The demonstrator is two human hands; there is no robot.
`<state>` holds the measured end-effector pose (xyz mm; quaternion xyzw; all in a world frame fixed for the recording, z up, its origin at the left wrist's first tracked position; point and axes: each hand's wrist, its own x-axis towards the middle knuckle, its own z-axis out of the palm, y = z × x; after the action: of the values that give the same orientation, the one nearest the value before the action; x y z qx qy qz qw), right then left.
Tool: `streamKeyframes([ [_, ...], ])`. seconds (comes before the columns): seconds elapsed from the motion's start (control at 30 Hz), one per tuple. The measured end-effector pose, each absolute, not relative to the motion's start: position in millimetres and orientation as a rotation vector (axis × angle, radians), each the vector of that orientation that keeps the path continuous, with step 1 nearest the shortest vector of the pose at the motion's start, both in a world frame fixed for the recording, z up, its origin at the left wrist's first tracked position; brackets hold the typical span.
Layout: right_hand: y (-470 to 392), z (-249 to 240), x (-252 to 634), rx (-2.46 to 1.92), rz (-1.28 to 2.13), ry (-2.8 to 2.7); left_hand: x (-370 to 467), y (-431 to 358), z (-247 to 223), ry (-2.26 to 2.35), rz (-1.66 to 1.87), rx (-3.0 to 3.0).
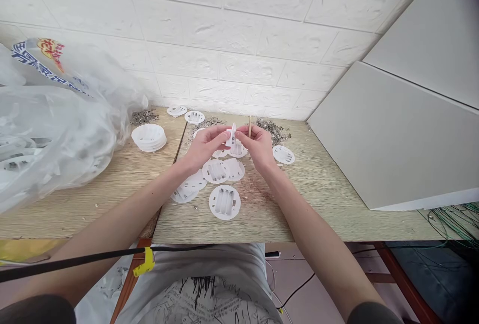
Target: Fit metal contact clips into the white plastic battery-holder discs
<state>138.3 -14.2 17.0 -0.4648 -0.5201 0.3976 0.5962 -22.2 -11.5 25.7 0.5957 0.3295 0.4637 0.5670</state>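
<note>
Both hands meet above the middle of the table, near the wall. My left hand (205, 148) pinches a white round plastic piece (232, 137), tilted on edge. My right hand (259, 145) touches the same piece with thumb and fingers and also holds a thin wooden stick (250, 125) upright. Below the hands lie several white discs with battery slots; the nearest disc (224, 202) lies flat by itself. Another slotted disc (216, 171) overlaps its neighbours. To the right of my right hand is one more disc (283, 154).
Small metal parts (272, 131) are heaped behind my right hand, with more piles along the wall. A stack of white discs (148, 137) and a big plastic bag (56, 134) stand left. A grey-white panel (404, 139) leans at right; green wires (454, 222) lie beside it.
</note>
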Motion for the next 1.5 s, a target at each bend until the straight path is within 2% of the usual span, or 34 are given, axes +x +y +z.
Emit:
streamKeyframes([
  [0.73, -15.2, 19.8, 139.7, -1.145, 0.951, -1.173, -22.7, -13.3, 27.3, 0.784, 1.069, 1.438],
  [1.03, -13.5, 20.3, 143.3, -1.093, 1.083, -1.176, -23.7, -11.9, 26.2, 0.723, 1.074, 1.423],
  [1.27, -12.6, 17.2, 142.9, -1.112, 0.979, -1.222, -23.8, -11.4, 24.0, 0.753, 1.075, 1.414],
  [1.5, -12.4, 16.4, 143.2, -1.118, 1.014, -1.216, -21.6, -11.7, 23.1, 0.748, 1.085, 1.385],
])
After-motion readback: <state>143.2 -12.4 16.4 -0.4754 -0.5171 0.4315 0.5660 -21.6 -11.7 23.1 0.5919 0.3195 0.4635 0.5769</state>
